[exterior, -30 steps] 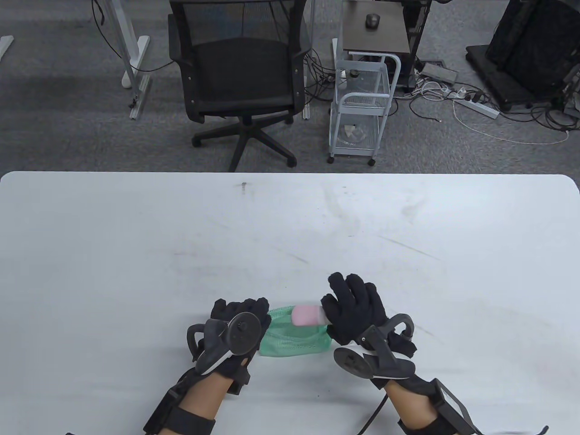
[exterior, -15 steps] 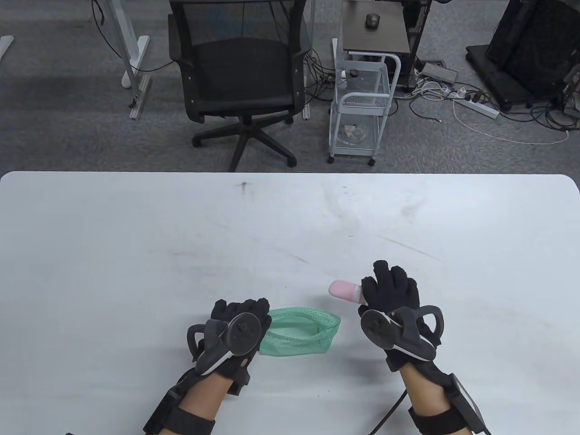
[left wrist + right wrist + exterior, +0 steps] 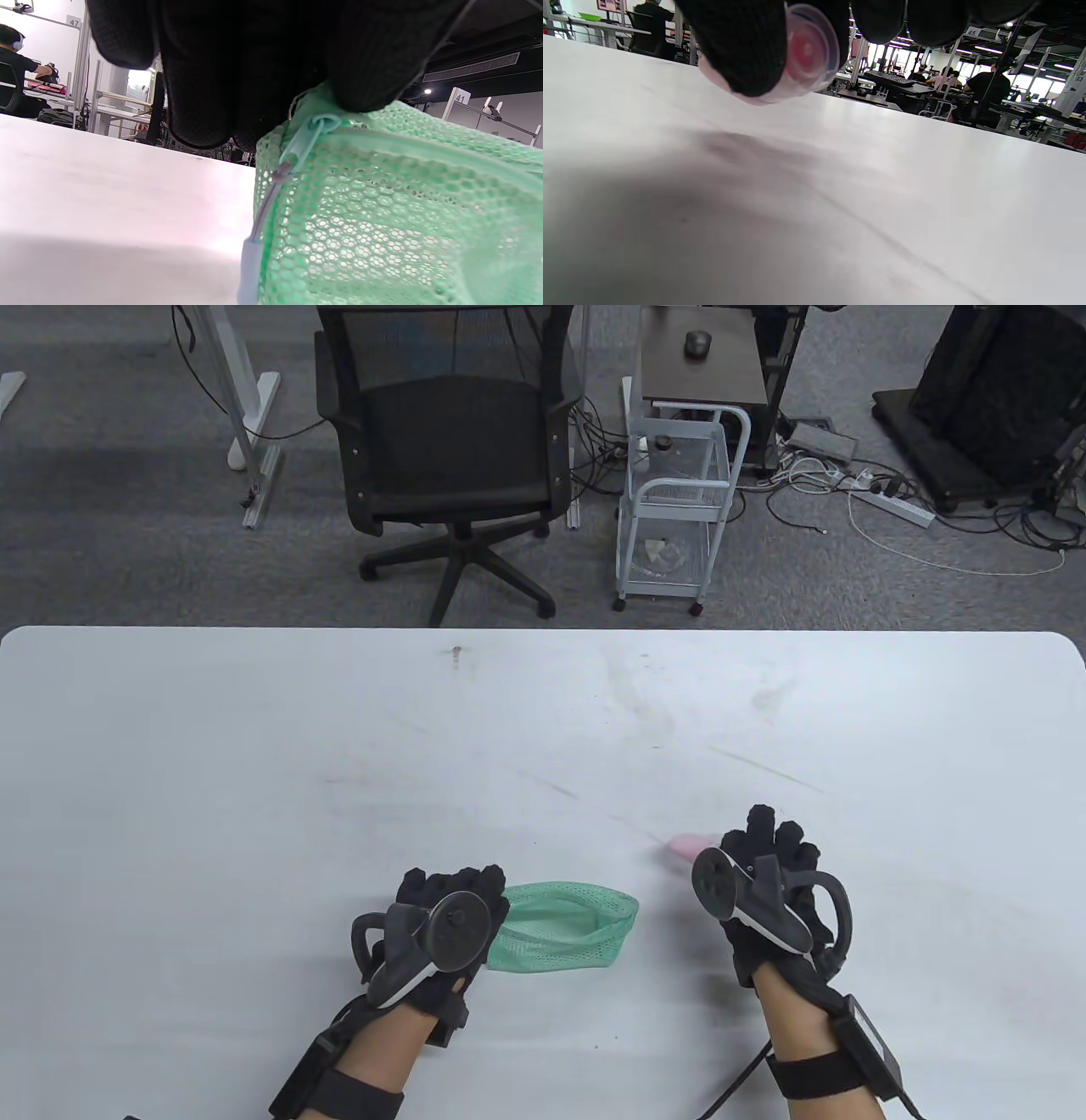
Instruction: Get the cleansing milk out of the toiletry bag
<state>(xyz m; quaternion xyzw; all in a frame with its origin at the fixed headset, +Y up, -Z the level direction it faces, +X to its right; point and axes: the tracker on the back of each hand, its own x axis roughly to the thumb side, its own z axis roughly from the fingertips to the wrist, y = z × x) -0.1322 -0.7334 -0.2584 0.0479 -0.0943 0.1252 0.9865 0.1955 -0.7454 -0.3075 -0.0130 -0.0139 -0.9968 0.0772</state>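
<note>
The green mesh toiletry bag (image 3: 564, 926) lies open on the white table (image 3: 254, 746) near the front edge. My left hand (image 3: 441, 903) grips its left end; in the left wrist view my fingers (image 3: 237, 63) pinch the bag (image 3: 382, 203) by the zipper pull (image 3: 305, 135). My right hand (image 3: 764, 865) holds the pink cleansing milk tube (image 3: 687, 845) to the right of the bag, low over the table. In the right wrist view the tube (image 3: 801, 55) sits between my thumb and fingers, its clear cap end toward the camera, just above the tabletop.
A black office chair (image 3: 450, 458) and a white wire trolley (image 3: 679, 500) stand on the floor beyond the table's far edge. Cables and a power strip (image 3: 891, 504) lie at the far right.
My right hand has pulled the pink tube out of the bag, carried it right and lowered it toward the table. The left hand has stayed on the bag's left end.
</note>
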